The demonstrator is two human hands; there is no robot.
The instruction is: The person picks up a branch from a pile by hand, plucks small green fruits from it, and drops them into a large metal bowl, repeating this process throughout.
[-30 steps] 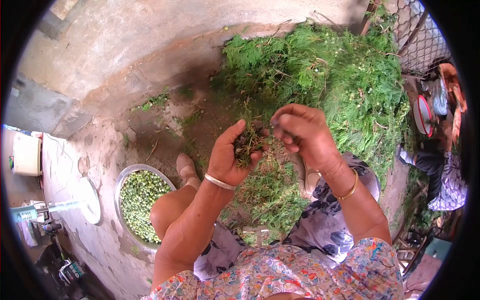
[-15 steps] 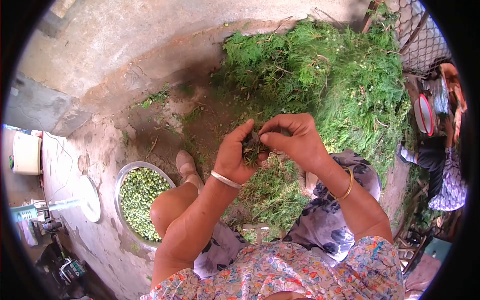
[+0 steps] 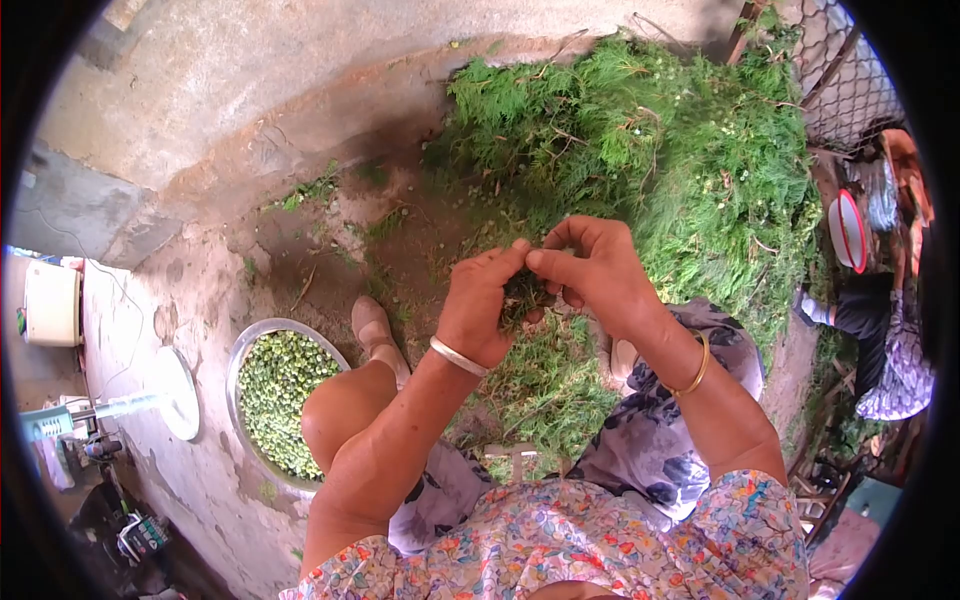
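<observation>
In front of my knees, my left hand (image 3: 478,305) is closed around a small dark-green evergreen sprig (image 3: 522,298), mostly hidden by the fingers. My right hand (image 3: 598,275) is pinched, thumb against fingers, right beside the left thumb tip. Whatever lies in that pinch is too small and covered to make out. Below both hands, loose green clippings (image 3: 545,390) cover the ground between my feet. A big heap of leafy evergreen branches (image 3: 640,150) with pale little fruits lies beyond the hands. Left of my knee stands a round metal basin (image 3: 240,420) filled with small green fruits (image 3: 285,400).
A standing fan (image 3: 178,395) is at the left, near a cream-coloured box (image 3: 53,305). Another person (image 3: 890,350) sits at the far right beside a red-rimmed white basin (image 3: 846,230). A concrete wall (image 3: 270,80) and wire mesh (image 3: 840,90) border the far side.
My left hand has shifted slightly right and its thumb has folded in to the right fingertips. My right hand has turned a little, and less of the sprig shows.
</observation>
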